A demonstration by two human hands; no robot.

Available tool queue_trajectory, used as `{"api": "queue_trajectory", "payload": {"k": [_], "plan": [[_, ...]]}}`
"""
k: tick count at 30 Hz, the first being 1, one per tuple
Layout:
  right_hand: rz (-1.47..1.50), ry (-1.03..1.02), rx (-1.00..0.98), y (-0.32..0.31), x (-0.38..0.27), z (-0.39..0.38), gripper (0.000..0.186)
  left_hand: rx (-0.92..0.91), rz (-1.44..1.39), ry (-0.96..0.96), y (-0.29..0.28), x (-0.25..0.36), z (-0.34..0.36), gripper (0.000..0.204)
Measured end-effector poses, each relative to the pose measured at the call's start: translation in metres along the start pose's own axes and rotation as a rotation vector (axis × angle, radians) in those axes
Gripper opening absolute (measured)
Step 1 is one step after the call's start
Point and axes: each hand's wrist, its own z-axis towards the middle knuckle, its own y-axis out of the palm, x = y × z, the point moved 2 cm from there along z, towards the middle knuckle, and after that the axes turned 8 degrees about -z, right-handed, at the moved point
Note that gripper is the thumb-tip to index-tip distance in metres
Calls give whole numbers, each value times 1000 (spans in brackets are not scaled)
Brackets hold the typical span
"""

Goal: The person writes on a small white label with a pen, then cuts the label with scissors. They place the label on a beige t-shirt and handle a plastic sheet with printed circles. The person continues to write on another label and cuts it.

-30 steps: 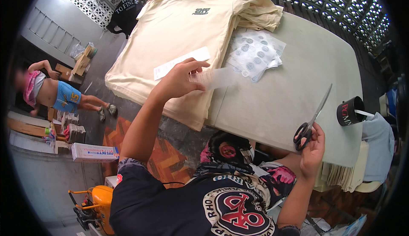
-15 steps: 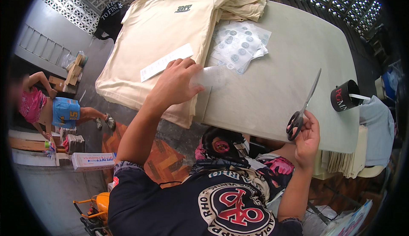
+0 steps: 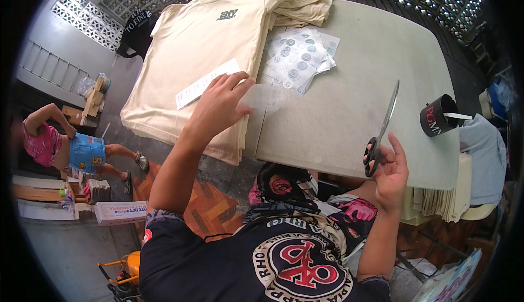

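Observation:
My left hand (image 3: 221, 99) is over the cream T-shirt (image 3: 185, 40), thumb and fingers apart. A translucent strip (image 3: 267, 98) extends from the gap beside its thumb over the table's near edge; whether it touches the fingers is hard to see. Partly under that hand, a white printed strip (image 3: 191, 90) lies on the shirt. My right hand (image 3: 390, 171) holds black-handled scissors (image 3: 372, 154) by the finger loops at the table's front edge, blades pointing up and away. Past the left hand, a loose pile of translucent sheets with round prints (image 3: 300, 56) lies beside the shirt.
The pale table (image 3: 382, 51) also bears a black mug (image 3: 438, 115) with a white handle-like piece sticking out. Folded cloths (image 3: 480, 154) are stacked at the right. A person (image 3: 65, 138) stands at the left near boxes. A long white box (image 3: 120, 212) lies lower left.
The translucent strip by my left hand has settled from a blur and looks flatter. My right hand's thumb has lifted away from the scissors' loops. The person at left has shifted stance.

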Motion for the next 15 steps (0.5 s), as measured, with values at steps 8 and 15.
{"api": "queue_trajectory", "payload": {"k": [8, 15], "plan": [[0, -81, -4, -2, 4, 1, 59, 47, 10, -5, 3, -3, -2, 66], [13, -81, -7, -4, 5, -1, 60, 84, 16, 30, -2, -3, 0, 62]]}}
